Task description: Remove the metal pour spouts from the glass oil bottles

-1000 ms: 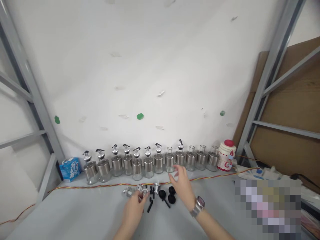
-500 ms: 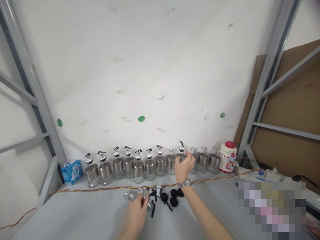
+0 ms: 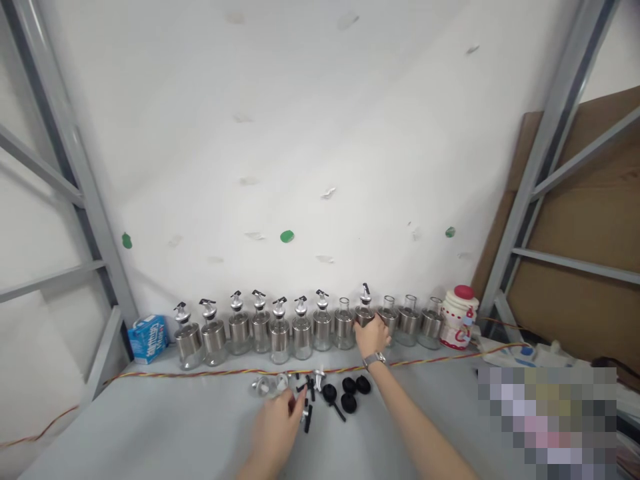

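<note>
My right hand (image 3: 373,335), with a watch on the wrist, is wrapped round the body of a glass oil bottle (image 3: 365,313) with a metal sleeve. A silver-and-black pour spout (image 3: 366,294) sits on that bottle's neck. My left hand (image 3: 280,417) is closed low over the loose parts, its fingertips pressed together; what they hold is hidden. Around it lie silver spout pieces (image 3: 319,380), thin black pieces (image 3: 309,419) and round black caps (image 3: 349,403).
Bottles with spouts (image 3: 279,337) stand in a row along the wall; several without spouts (image 3: 409,319) are at the right. A blue box (image 3: 149,339) stands at the left end, a red-lidded white jar (image 3: 457,320) at the right. A twisted cable (image 3: 215,375) crosses the table.
My right hand has moved down from near the bottle's neck onto its body. My left hand stays among the loose parts. The whole view has shifted slightly.
</note>
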`<state>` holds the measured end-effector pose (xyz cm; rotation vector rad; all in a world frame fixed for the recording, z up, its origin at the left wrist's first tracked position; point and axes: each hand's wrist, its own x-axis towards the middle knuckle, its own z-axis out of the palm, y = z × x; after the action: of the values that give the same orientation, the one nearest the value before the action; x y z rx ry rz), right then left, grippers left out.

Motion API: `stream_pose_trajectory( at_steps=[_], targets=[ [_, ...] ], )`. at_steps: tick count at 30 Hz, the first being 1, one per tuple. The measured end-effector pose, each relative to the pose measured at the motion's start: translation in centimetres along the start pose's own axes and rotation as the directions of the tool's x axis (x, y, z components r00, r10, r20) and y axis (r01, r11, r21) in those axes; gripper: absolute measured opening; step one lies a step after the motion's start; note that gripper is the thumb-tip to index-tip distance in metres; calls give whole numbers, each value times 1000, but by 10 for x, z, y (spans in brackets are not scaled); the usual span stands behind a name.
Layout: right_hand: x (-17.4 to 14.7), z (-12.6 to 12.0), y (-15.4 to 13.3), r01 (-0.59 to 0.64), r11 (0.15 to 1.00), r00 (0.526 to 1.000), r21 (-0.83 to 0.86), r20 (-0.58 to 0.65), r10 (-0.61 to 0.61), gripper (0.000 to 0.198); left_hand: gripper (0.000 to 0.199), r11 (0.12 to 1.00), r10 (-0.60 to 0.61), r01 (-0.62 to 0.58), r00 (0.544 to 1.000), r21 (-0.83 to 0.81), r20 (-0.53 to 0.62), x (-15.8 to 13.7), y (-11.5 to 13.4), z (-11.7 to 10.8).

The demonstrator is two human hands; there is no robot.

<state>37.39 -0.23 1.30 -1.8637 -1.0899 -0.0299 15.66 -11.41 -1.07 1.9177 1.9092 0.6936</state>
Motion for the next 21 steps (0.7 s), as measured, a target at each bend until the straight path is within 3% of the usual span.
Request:
stream_pose_trajectory(
  at_steps=[6,10,11,13,15,17,19,21],
  targets=[
    [-3,-10,10,9,989,1000,150,-26,-5,54,46,1000,17,-18,999,-18,-33,-1,-1,2],
    [-25,-39,6,103,949,994,298,-67,-87,57,45,975,-18,-6,995,-221,-103,-2,2,-6],
    [-33,-47,3,113,923,994,368,-50,-102,56,45,951,-37,1,993,-310,-113,-2,4,-9],
    [-52,-64,-4,-23,747,981,665,157,-109,56,45,859,-74,3,990,-512,-118,-2,7,-15],
    [-73,-75,-10,-293,610,872,737,468,-147,49,44,722,-84,-13,991,-692,-106,-2,10,-22],
    [-94,-81,-16,-516,516,695,684,686,-215,39,43,600,-58,-31,995,-800,-82,0,12,-27],
    [-113,-81,-20,-622,462,569,633,770,-288,36,43,522,-7,-33,999,-852,-43,1,13,-30],
    [-128,-79,-24,-610,506,510,610,791,-340,38,44,465,51,-30,999,-885,-7,2,14,-29]
  ],
)
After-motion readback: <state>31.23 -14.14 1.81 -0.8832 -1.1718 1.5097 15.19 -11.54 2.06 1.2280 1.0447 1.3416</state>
